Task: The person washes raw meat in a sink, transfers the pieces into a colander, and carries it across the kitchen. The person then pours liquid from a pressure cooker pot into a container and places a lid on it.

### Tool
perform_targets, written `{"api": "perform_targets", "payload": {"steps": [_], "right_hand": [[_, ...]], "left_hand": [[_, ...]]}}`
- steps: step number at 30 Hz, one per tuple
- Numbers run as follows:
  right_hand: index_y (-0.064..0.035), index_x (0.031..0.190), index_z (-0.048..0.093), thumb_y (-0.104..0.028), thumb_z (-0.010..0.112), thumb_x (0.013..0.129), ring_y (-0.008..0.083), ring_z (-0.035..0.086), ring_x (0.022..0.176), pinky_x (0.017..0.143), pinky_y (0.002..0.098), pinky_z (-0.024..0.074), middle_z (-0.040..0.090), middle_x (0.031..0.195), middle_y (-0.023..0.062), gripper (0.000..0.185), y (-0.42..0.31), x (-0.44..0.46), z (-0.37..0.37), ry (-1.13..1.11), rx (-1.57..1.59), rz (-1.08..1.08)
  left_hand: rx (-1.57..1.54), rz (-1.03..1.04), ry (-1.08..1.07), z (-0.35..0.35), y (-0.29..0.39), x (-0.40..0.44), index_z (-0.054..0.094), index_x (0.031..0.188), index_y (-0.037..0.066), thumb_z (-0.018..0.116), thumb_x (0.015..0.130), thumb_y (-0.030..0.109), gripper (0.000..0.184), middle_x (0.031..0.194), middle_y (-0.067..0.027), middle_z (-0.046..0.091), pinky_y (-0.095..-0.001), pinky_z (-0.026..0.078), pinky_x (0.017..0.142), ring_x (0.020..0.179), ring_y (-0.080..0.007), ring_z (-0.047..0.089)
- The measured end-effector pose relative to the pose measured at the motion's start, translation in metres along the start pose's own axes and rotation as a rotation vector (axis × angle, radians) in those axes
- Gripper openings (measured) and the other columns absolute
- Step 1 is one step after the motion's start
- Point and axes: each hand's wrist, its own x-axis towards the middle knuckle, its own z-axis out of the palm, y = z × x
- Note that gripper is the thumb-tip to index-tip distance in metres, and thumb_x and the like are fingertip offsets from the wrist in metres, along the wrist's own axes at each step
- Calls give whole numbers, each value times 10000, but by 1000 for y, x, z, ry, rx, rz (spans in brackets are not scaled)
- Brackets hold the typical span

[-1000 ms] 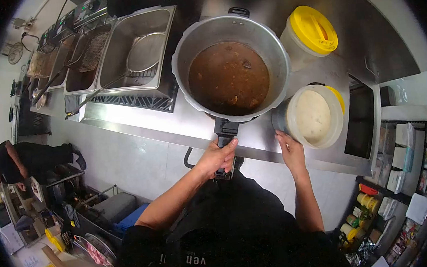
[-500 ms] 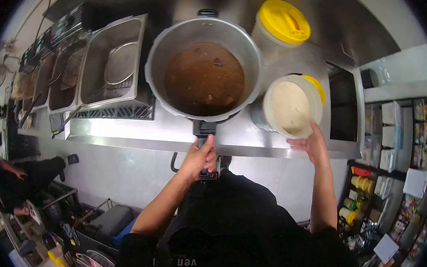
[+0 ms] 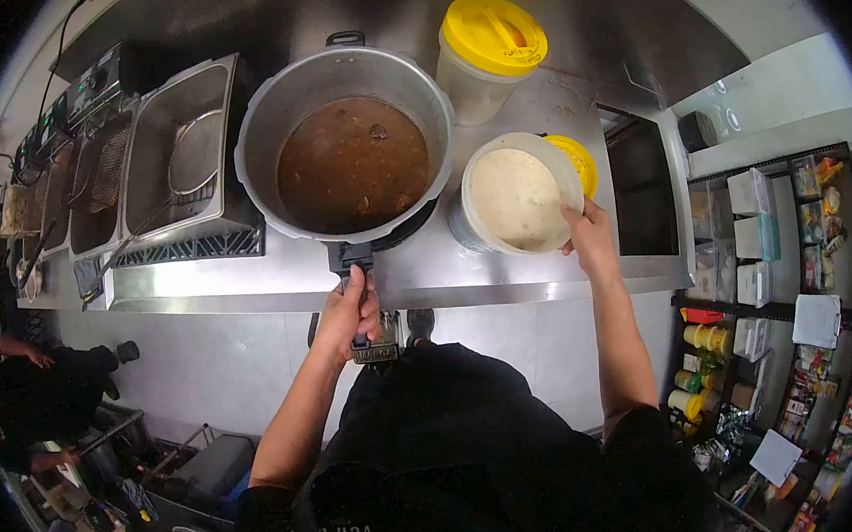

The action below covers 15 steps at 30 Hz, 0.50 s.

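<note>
My left hand (image 3: 347, 319) is wrapped round the black handle (image 3: 353, 259) of a large metal pressure cooker pot (image 3: 250, 170), its thumb along the top. Brown stew (image 3: 353, 167) with a few dark lumps lies inside the lidless pot. To its right stands a translucent plastic tub (image 3: 475, 224) holding a pale, creamy content (image 3: 516, 199). My right hand (image 3: 592, 238) grips this tub at its right rim, with some fingers hidden. Just behind the tub lies a yellow lid (image 3: 574, 162). Farther back is a second tub (image 3: 472, 92) under a yellow lid (image 3: 495, 35).
On the left of the steel counter (image 3: 197, 281) sit deep fryers (image 3: 181, 135) with a round strainer (image 3: 197, 154) and baskets. Another person (image 3: 45, 386) in dark clothes is at far left. Stocked shelves (image 3: 754, 360) stand at right.
The view has swung so the pot and tubs appear farther left. My right hand has gone from the tub's near edge up to its right rim. My left hand keeps the handle.
</note>
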Motion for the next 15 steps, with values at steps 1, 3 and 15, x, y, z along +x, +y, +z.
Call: {"api": "perform_targets", "payload": {"steps": [1, 3, 15], "right_hand": [[54, 1033, 587, -124, 506, 876, 146, 520, 414, 329, 247, 385, 596, 659, 128, 252, 1, -2, 0, -3, 0, -1], [57, 981, 580, -84, 494, 837, 138, 502, 396, 330, 251, 357, 569, 599, 112, 219, 1, -4, 1, -6, 45, -30], [65, 879, 626, -31, 467, 672, 131, 482, 360, 301, 244, 330, 583, 612, 110, 278, -5, -61, -16, 123, -106, -44]], "left_hand": [[-2, 2, 2, 0, 0, -1, 458, 849, 110, 480, 888, 537, 429, 538, 30, 358, -247, 326, 355, 369, -73, 309], [-28, 9, -12, 1, 0, -2, 461, 859, 104, 435, 887, 577, 475, 544, 30, 364, -248, 331, 362, 372, -74, 304], [-1, 20, -56, -4, 1, -4, 449, 913, 99, 422, 892, 577, 479, 582, 18, 396, -254, 349, 403, 402, -86, 336]]}}
